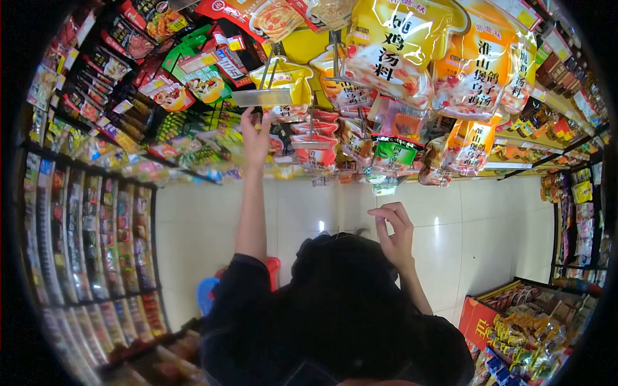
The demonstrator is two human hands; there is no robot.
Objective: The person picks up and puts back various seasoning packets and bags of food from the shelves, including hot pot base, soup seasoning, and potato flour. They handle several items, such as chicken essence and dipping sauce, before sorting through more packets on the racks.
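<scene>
My left hand (256, 132) reaches up to the hanging display, its fingertips just under a pale label holder (262, 97) at the end of a metal hook. Behind that holder hangs a yellow soup-base packet (290, 80). Whether the fingers touch the holder is hard to tell; they are spread apart with nothing between them. Over the floor, below the hanging packets, my right hand (396, 231) is raised with its fingers curled in; anything inside them is too small to make out. Near it, a green packet (394, 154) and red packets (315, 145) hang on hooks.
Large yellow and orange packets (393, 51) hang at the top. Shelves of packaged goods (96, 231) line the left side. A red-edged bin (477, 321) of snacks stands at the lower right. Red and blue objects (207, 294) lie beside my left arm.
</scene>
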